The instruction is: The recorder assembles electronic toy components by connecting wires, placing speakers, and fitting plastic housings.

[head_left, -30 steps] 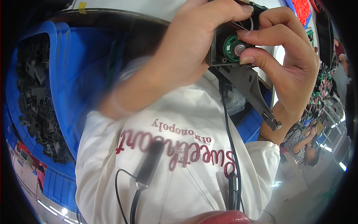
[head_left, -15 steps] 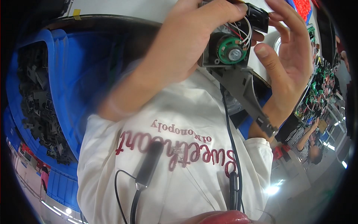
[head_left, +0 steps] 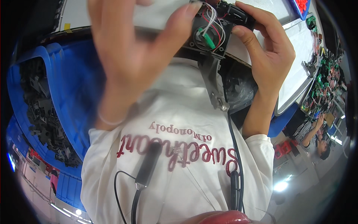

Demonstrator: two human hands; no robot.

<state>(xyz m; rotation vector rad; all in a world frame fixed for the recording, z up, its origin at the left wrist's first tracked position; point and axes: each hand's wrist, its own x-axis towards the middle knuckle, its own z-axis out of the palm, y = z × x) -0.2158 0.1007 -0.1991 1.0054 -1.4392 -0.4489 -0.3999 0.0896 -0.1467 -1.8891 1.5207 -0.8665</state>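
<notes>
My right hand (head_left: 270,48) grips the black housing of a small electronic assembly (head_left: 236,16), thumb below and fingers over the top. Red and white wires (head_left: 214,24) loop across its dark square frame. Over the frame's round seat lies a narrow green piece (head_left: 208,40), perhaps a speaker part seen edge-on. A long grey bracket (head_left: 212,80) hangs down from the frame toward my shirt. To the left, my left hand (head_left: 138,44) is blurred, its thumb spread away from the raised fingers. The thumb tip is by the frame's upper left edge; whether it touches I cannot tell.
At left stands a blue bin (head_left: 52,82) with many dark grey plastic parts (head_left: 41,108). A white tabletop (head_left: 156,15) lies beyond the hands. Far right, green boards and wires (head_left: 322,82) are heaped, near another person in stripes (head_left: 307,132). A black cable (head_left: 233,138) hangs over my shirt.
My left hand has come off the assembly and moved left. The assembly has shifted left in my right hand. The round green speaker face no longer shows, only a narrow green piece.
</notes>
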